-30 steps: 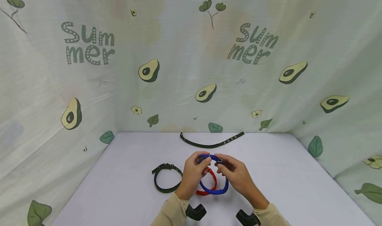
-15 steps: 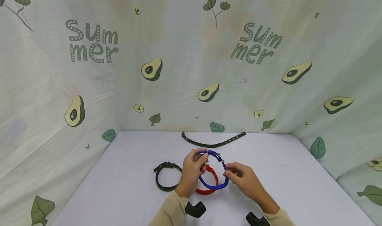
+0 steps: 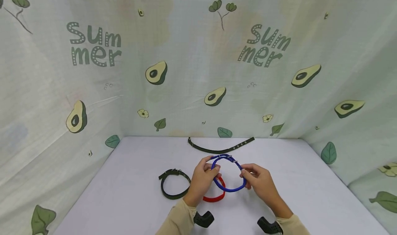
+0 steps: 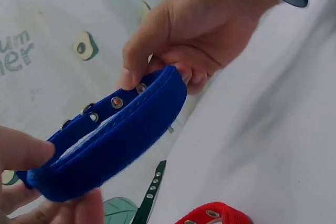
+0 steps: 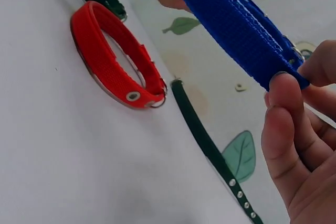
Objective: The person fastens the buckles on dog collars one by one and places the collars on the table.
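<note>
while left fingers point(image 3: 214, 172) and right fingers point(image 3: 247, 175) pinch it, blue collar point(image 4: 121, 148) looped, long axis between them, metalwork point(image 4: 117, 102) pointing away

A blue collar point(image 3: 231, 190) is held by the left hand point(image 3: 202, 180) and right hand point(image 3: 262, 186); a red collar point(image 3: 214, 199) is partly hidden.

One blue collar point(image 4: 123, 148), one red point(image 5: 96, 60), two green point(image 3: 173, 196) point(image 5: 197, 131)
</note>
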The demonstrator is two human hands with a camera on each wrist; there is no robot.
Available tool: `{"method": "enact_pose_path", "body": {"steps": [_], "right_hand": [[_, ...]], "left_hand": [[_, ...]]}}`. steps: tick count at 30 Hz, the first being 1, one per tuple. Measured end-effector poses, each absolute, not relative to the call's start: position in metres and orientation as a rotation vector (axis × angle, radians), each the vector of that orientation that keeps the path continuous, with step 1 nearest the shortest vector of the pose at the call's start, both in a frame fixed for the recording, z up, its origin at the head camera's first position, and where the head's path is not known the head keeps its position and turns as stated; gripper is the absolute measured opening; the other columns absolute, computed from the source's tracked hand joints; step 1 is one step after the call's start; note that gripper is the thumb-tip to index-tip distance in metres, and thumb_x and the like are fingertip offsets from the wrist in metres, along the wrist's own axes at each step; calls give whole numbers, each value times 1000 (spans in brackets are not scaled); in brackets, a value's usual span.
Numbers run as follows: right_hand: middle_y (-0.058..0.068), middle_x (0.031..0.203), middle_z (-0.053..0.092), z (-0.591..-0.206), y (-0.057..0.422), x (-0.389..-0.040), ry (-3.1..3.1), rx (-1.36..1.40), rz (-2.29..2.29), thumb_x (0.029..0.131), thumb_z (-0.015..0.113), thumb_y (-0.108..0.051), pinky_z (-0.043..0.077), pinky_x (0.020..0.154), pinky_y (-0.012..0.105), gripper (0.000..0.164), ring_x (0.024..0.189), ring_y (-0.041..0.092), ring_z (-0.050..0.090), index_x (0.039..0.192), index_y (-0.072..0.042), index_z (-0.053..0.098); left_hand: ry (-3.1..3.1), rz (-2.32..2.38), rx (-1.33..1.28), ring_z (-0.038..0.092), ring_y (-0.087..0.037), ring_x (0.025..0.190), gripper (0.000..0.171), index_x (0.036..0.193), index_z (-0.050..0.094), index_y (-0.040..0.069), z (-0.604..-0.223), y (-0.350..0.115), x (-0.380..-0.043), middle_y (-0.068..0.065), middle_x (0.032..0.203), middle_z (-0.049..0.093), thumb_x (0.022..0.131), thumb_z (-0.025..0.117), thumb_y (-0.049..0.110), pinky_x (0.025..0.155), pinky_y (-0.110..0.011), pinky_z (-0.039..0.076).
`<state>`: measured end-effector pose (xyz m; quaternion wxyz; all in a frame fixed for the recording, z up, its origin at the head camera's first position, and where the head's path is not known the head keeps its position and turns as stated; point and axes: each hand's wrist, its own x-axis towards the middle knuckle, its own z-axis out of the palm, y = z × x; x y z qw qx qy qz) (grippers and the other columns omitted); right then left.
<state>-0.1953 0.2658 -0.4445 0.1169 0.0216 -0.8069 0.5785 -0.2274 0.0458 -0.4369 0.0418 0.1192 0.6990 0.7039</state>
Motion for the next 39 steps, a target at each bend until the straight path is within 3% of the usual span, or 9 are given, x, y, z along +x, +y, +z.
{"method": "enact_pose_path", "body": {"steps": [5,8,13,19,26,29,34,39], "right_hand": [[22,92,68,-446,279,-199,-2451,40,1642,97,66,-12,56,56,31,22,57,23,61,114,2,67],[19,90,68,-446,285,-201,-2509,36,1606,97,66,-11,55,54,31,22,55,23,60,114,4,66],[14,86,69,-452,288,-205,-2560,9,1553,96,66,-9,53,52,31,20,55,21,59,113,3,67],[9,86,70,-457,293,-208,-2620,-41,1430,96,66,-12,51,52,29,21,56,19,59,114,-2,70],[5,87,70,-456,303,-210,-2686,-91,1282,97,65,-16,49,52,28,22,57,18,57,114,-5,72],[4,90,68,-456,306,-212,-2700,-69,1221,96,66,-18,47,51,28,22,56,17,57,113,-6,73],[2,92,68,-463,310,-214,-2715,-52,1083,94,67,-17,47,61,29,19,69,15,57,108,-7,75],[2,89,69,-471,315,-213,-2722,-58,967,93,67,-15,46,67,32,18,77,17,56,105,-7,76]], "left_hand": [[2455,1861,363,63,-12,78,59,142,54,9,-443,49,-225,3,96,66,89,77,24,71,-32,54],[2514,1760,376,60,-12,67,61,140,56,5,-445,51,-224,1,92,63,87,79,23,62,-29,52],[2538,1721,389,60,-10,63,67,144,52,6,-447,55,-221,-2,97,63,85,81,20,63,-27,55],[2658,1626,386,56,-10,70,71,143,51,7,-450,65,-218,-2,96,65,82,84,18,65,-27,55],[2715,1500,368,62,-19,94,77,145,47,2,-447,81,-218,-7,110,66,80,86,16,83,-37,57],[2715,1496,373,61,-19,95,74,143,49,-1,-448,84,-217,-8,113,65,81,85,17,85,-36,55],[2640,1560,435,59,-8,76,58,133,58,-4,-453,85,-214,-6,108,68,85,81,19,71,-27,55],[2552,1545,476,59,-7,72,49,128,64,-3,-456,87,-208,-1,91,68,89,76,24,68,-27,54]]}}
